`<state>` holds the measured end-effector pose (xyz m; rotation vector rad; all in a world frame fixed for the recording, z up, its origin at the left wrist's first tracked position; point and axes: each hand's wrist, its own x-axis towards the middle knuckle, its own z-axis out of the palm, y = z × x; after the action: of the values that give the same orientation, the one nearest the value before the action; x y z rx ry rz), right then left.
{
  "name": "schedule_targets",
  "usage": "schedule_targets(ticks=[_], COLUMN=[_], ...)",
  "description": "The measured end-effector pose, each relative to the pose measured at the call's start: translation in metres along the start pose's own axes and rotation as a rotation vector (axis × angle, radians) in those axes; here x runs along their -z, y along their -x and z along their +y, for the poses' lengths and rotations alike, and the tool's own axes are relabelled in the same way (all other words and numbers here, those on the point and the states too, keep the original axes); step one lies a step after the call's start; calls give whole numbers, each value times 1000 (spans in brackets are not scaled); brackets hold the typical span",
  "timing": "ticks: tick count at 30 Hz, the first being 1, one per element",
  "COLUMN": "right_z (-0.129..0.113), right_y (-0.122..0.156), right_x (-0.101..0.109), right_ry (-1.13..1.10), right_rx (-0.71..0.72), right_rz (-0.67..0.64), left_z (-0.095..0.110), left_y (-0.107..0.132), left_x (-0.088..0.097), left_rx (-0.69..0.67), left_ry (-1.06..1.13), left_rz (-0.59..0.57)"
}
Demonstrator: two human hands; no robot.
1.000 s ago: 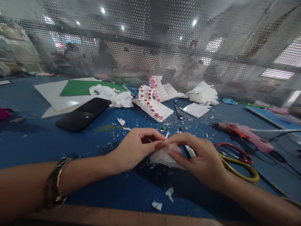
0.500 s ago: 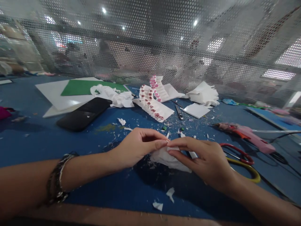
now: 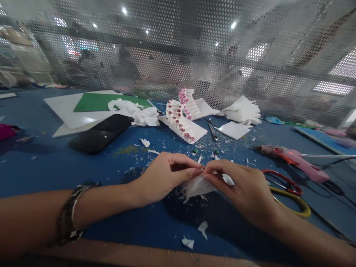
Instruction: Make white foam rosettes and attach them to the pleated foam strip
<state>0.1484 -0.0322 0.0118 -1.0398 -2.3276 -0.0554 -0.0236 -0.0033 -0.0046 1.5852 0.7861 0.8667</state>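
Before a perforated metal screen (image 3: 167,26), working at a blue table (image 3: 125,226). Toward the far left, past a white sheet (image 3: 62,111) lying partly beneath a green sheet (image 3: 91,102). Over the table's middle, extending left hand (image 3: 161,180) and right hand (image 3: 247,187). To the right, near a pink glue gun (image 3: 308,168); beyond the left forearm, near a flat black object (image 3: 101,135). Straight ahead, facing crimped white paper (image 3: 195,130) dotted with red; just beside the right wrist, near red and yellow scissor handles (image 3: 306,211). Between both hands, pinching narrowly, thumb to forefinger in each, on the upper edge of thin white paper (image 3: 197,187); cannot tell whether touching the table. Amid small white scraps (image 3: 188,243).
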Motion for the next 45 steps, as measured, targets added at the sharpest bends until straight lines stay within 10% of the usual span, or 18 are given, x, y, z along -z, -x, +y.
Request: schedule_targets(ticks=[16,45], right_z=[0,0], right_y=[1,-7], right_x=[-4,0], right_ry=[18,-716], right_rx=[-27,-405], right_rz=[74,-82], left_z=[3,4], left_y=[5,0], left_x=[-4,0], left_rx=[-230,-35], left_ry=[-263,231], left_rz=[56,-38])
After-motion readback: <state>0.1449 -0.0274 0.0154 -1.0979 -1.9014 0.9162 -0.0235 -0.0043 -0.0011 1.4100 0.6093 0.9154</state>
